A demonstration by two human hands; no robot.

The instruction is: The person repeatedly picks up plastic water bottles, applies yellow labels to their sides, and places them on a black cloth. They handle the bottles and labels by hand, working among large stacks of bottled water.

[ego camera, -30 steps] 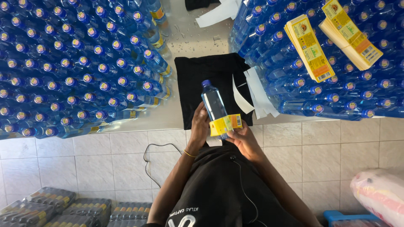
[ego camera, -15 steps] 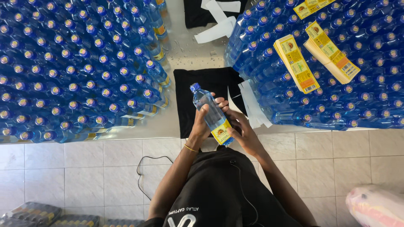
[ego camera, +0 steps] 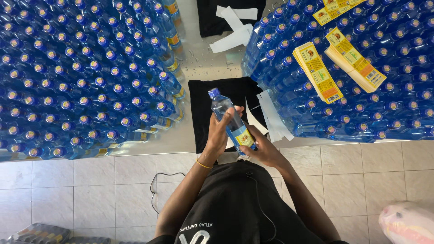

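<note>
**Head cam: one bottle in both your hands, blue bottles everywhere**

Head view, starting at the left: you've got a huge block of capped blue bottles [ego camera: 86, 77] packed tight on the tabletop [ego camera: 199, 58], and some along its right edge already wear yellow labels. Down at the bottom left corner, shrink-wrapped packs [ego camera: 36, 232] sit on the tiled floor, with a thin black cable [ego camera: 158, 190] looping over the tiles nearby.

Middle of the shot is a black cloth [ego camera: 203, 108] spread on the tabletop, and right above it you're holding a single blue water bottle [ego camera: 230, 119], tilted with its cap pointing up and left. Your left hand [ego camera: 219, 135] is wrapped around the body from the left, fingers curled over it. Your right hand [ego camera: 262, 147] grips the lower end, thumb pressed on the yellow label [ego camera: 245, 138]. So both hands are clamped on the same bottle, close together.

Just right of the cloth, white backing strips [ego camera: 271, 117] lie loose. Further right there's a second mass of blue bottles [ego camera: 361, 108], with stacks of yellow labels [ego camera: 334, 68] resting on their caps. Bottom right corner, a pinkish bag [ego camera: 407, 223].
</note>
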